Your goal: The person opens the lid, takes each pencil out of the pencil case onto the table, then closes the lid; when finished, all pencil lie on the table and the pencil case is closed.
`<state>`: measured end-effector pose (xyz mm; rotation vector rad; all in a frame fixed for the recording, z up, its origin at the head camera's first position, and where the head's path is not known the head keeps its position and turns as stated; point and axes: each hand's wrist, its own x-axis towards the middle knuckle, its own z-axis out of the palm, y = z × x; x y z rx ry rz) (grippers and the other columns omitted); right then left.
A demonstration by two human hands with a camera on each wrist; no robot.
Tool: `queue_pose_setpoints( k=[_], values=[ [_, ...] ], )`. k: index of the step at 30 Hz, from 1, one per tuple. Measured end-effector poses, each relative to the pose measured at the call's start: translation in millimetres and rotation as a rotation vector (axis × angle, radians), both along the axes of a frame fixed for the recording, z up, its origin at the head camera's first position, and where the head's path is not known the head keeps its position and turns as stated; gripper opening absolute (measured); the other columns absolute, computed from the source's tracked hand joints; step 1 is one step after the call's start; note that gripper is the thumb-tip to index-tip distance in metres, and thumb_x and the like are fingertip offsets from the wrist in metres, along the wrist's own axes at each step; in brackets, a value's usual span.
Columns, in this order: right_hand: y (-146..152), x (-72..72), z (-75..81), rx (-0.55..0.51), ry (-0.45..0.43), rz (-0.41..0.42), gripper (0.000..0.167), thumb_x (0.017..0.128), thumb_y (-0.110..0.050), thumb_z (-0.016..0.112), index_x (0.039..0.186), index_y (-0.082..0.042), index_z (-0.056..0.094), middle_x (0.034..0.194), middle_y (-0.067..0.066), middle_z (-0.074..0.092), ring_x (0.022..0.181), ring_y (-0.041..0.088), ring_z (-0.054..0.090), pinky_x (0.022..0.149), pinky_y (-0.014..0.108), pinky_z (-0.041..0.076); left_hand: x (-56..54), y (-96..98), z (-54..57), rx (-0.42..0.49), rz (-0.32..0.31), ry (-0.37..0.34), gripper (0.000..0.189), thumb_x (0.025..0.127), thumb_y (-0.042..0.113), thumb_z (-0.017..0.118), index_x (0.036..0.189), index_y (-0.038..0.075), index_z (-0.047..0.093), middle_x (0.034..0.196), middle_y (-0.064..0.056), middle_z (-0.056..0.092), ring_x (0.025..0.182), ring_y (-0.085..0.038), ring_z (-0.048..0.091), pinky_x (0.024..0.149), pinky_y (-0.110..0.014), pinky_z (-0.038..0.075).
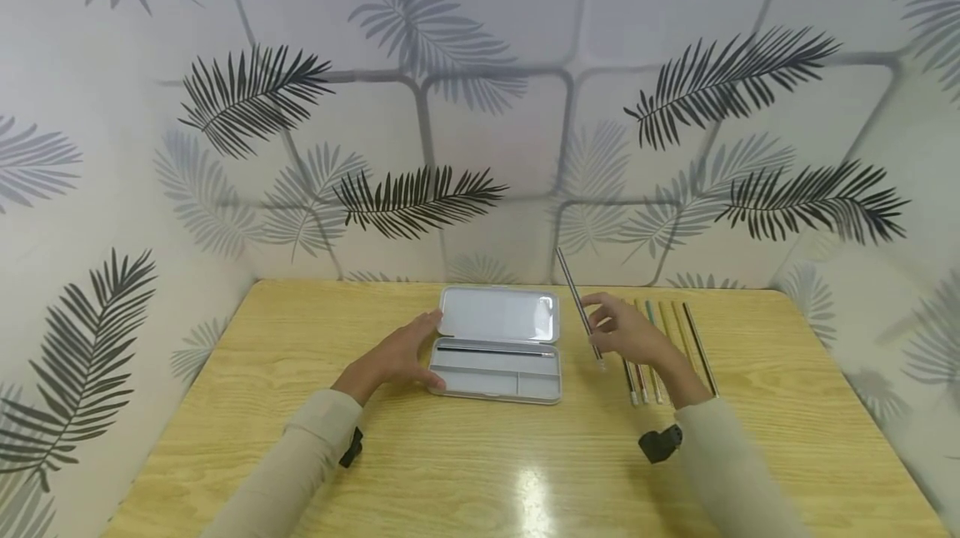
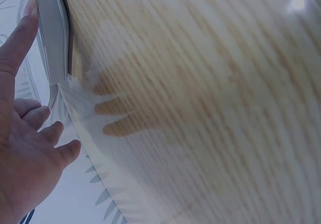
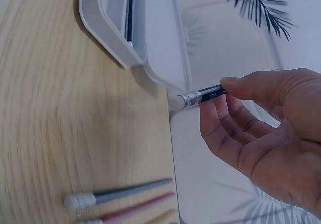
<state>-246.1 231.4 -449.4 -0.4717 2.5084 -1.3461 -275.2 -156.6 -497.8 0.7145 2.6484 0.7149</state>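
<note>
A white pencil case (image 1: 476, 381) lies on the table with its lid (image 1: 491, 316) tipped back. One dark pencil (image 1: 487, 350) lies lengthwise in its rear compartment; the front compartments hold nothing visible. My left hand (image 1: 401, 357) is at the case's left side, fingers spread, thumb by the front corner and a finger near the lid's hinge. In the right wrist view, a dark striped pencil (image 3: 213, 92) with a white eraser is pinched between thumb and fingers of my right hand (image 3: 276, 128). That hand is right of the case, holding the pencil tilted above the table.
Several pencils lie side by side right of the case, partly under my right forearm, among them a dark one (image 1: 701, 348) at the far right and a teal one (image 1: 650, 313). A leaf-patterned wall (image 1: 495, 138) rises behind the wooden table (image 1: 450, 463).
</note>
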Motion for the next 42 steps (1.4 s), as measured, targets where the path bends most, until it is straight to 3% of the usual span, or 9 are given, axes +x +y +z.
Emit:
queue_pose_setpoints(
  k=[6,13,19,26,32,39,42],
  values=[
    [33.2,7.0,6.3,-0.043,-0.053,-0.063,0.054,0.091,0.000,0.055,0.140,0.004,0.032,0.107,0.022,0.049,0.086,0.024,0.058,0.074,0.043,0.054,-0.2,-1.3,-3.5,0.002,0.001,-0.001,0.122,0.062,0.048,0.083,0.153,0.007,0.013,0.160,-0.012,0.014,0.148,-0.032,0.011,0.120,-0.047,0.018],
    [72.6,14.9,8.1,0.010,-0.089,-0.166,0.059,0.092,-0.003,0.055,0.143,0.005,0.027,0.110,0.024,0.051,0.088,0.020,0.062,0.077,0.039,0.058,-0.1,-1.2,-4.9,0.005,0.007,0.001,0.123,0.061,0.048,0.084,0.153,0.008,0.013,0.160,-0.011,0.015,0.148,-0.031,0.012,0.120,-0.047,0.018],
    [106.7,23.3,-2.2,0.036,-0.123,-0.232,0.061,0.092,-0.004,0.056,0.143,0.007,0.026,0.105,0.020,0.052,0.081,0.014,0.061,0.072,0.036,0.058,-0.1,-1.0,-5.0,0.006,0.003,-0.003,0.123,0.061,0.048,0.084,0.153,0.008,0.013,0.160,-0.011,0.014,0.148,-0.031,0.012,0.120,-0.047,0.018],
    [140.1,32.1,-16.2,0.069,-0.175,-0.292,0.065,0.090,-0.002,0.058,0.143,0.011,0.023,0.105,0.021,0.053,0.082,0.013,0.061,0.076,0.037,0.058,-0.1,-0.8,-4.7,0.006,0.005,-0.004,0.123,0.061,0.048,0.084,0.153,0.008,0.013,0.160,-0.011,0.014,0.148,-0.031,0.012,0.120,-0.047,0.018],
    [158.4,38.2,-25.5,0.152,-0.188,-0.321,0.062,0.089,-0.001,0.059,0.138,0.017,0.027,0.110,0.037,0.055,0.079,0.013,0.065,0.069,0.032,0.057,-0.1,-1.1,-4.8,0.000,0.007,-0.008,0.122,0.062,0.049,0.083,0.153,0.008,0.013,0.160,-0.010,0.013,0.148,-0.030,0.011,0.121,-0.046,0.017],
    [166.3,39.2,-35.6,0.178,-0.237,-0.369,0.061,0.085,0.003,0.061,0.135,0.021,0.030,0.095,0.022,0.065,0.075,0.013,0.067,0.068,0.033,0.060,0.6,-0.3,-4.3,0.006,0.011,-0.010,0.122,0.062,0.048,0.083,0.153,0.009,0.012,0.160,-0.010,0.014,0.148,-0.031,0.011,0.120,-0.047,0.018],
    [165.6,38.5,-37.0,0.236,-0.228,-0.384,0.061,0.083,0.003,0.064,0.133,0.020,0.034,0.092,0.022,0.066,0.072,0.013,0.067,0.067,0.033,0.060,1.4,0.0,-4.0,0.009,0.012,-0.007,0.122,0.062,0.047,0.084,0.153,0.008,0.012,0.160,-0.011,0.014,0.148,-0.031,0.011,0.120,-0.047,0.018]
  ],
)
